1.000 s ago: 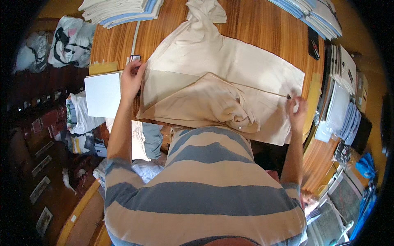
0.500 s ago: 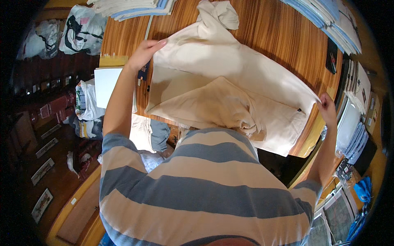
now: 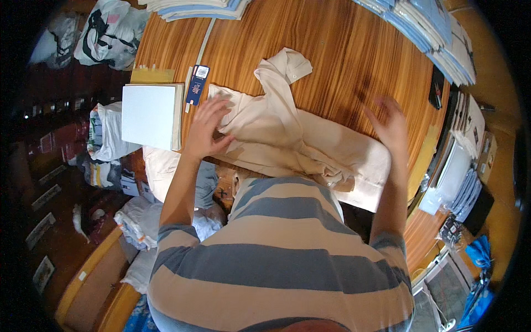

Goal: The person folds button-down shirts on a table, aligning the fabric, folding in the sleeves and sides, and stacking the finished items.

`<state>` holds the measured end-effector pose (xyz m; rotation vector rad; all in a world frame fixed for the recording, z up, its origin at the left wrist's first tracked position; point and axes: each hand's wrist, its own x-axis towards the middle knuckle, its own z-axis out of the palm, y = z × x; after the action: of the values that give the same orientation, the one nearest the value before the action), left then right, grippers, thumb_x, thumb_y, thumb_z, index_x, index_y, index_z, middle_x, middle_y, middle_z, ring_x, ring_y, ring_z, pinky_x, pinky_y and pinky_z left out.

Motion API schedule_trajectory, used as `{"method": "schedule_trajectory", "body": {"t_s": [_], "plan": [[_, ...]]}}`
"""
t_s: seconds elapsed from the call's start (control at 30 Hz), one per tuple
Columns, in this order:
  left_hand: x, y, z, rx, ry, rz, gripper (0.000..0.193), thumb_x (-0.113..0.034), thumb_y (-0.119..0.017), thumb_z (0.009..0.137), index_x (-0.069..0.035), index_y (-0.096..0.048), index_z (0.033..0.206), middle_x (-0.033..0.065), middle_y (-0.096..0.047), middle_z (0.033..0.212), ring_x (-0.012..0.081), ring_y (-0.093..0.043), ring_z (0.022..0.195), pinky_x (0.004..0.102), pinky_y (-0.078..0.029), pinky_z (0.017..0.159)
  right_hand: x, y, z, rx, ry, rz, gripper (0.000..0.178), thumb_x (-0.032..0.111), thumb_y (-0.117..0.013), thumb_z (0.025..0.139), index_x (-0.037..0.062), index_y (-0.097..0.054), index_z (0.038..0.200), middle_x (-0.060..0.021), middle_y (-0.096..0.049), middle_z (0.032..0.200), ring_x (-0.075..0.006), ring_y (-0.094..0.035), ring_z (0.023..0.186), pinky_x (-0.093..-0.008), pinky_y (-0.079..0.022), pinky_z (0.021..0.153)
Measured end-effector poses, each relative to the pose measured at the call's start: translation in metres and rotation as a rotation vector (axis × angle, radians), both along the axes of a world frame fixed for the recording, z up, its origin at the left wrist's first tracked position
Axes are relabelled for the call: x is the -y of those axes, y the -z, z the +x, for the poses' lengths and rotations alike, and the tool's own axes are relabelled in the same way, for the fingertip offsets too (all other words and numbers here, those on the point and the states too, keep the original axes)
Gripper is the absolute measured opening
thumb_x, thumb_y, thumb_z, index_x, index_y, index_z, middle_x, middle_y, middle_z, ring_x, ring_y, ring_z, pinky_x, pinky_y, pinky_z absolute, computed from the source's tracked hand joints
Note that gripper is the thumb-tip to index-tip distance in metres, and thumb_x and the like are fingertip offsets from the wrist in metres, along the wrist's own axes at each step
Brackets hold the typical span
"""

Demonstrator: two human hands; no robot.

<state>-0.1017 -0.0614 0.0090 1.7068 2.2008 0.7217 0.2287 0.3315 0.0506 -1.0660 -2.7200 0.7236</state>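
Observation:
A cream long-sleeved garment (image 3: 265, 124), seemingly a shirt, lies folded over on itself at the near edge of the wooden table (image 3: 332, 55). One sleeve with a buttoned cuff (image 3: 293, 66) stretches toward the far side. My left hand (image 3: 209, 130) is at the garment's left end with its fingers spread, and I cannot tell whether it touches the cloth. Beyond the garment's right end, my right hand (image 3: 391, 126) is raised with fingers apart and holds nothing. Part of the cloth hangs over the near edge by my body.
Stacks of folded clothes stand at the far left (image 3: 199, 10) and far right (image 3: 420, 33). A white stack of sheets (image 3: 150, 116) and a dark blue tag (image 3: 197, 84) lie on the left. Near the right edge lies a small black tray (image 3: 436, 91).
The outstretched far panel of the garment has come down toward me, so the cloth covers less of the table. Both hands have released its edges and moved inward.

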Motion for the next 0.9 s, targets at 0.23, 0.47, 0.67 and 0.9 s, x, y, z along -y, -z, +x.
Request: {"method": "schedule_trajectory", "body": {"t_s": [0.23,0.47,0.67,0.9], "plan": [[0.000,0.019,0.010,-0.004,0.054,-0.174,0.087,-0.041,-0.079,0.082,-0.009,-0.044,0.155,0.0110,-0.040,0.164,0.0284,-0.032,0.155,0.0514,-0.021,0.127,0.001,0.039,-0.237,0.168,-0.533,-0.217,0.051,0.031,-0.083,0.080,0.0073,-0.068,0.123,-0.0192,-0.071,0.118,-0.0385,-0.067,0.111,-0.0455,-0.054,0.097],[-0.002,0.018,0.011,0.037,0.026,-0.143,0.083,-0.044,-0.080,0.083,-0.012,-0.048,0.153,0.0066,-0.043,0.162,0.0248,-0.036,0.153,0.0491,-0.024,0.127,-0.067,-0.025,-0.157,-0.130,-0.890,0.726,0.039,0.013,-0.076,0.075,0.0105,-0.071,0.114,-0.0090,-0.067,0.122,-0.0336,-0.062,0.117,-0.0464,-0.050,0.101],[-0.001,0.021,0.008,0.023,0.027,-0.140,0.084,-0.045,-0.080,0.083,-0.012,-0.048,0.153,0.0069,-0.043,0.163,0.0252,-0.035,0.153,0.0482,-0.024,0.127,-0.066,0.011,-0.095,0.007,-0.657,0.294,0.048,0.012,-0.080,0.075,0.0062,-0.068,0.121,-0.0156,-0.061,0.135,-0.0363,-0.058,0.127,-0.0461,-0.047,0.109],[-0.001,0.019,0.005,-0.008,0.072,-0.148,0.087,-0.047,-0.077,0.083,-0.011,-0.045,0.155,0.0103,-0.041,0.164,0.0289,-0.034,0.154,0.0503,-0.023,0.127,-0.075,0.057,-0.147,0.043,-0.047,-0.447,0.068,0.048,-0.073,0.089,-0.0004,-0.061,0.136,-0.0212,-0.066,0.127,-0.0366,-0.064,0.118,-0.0432,-0.049,0.106]]}}
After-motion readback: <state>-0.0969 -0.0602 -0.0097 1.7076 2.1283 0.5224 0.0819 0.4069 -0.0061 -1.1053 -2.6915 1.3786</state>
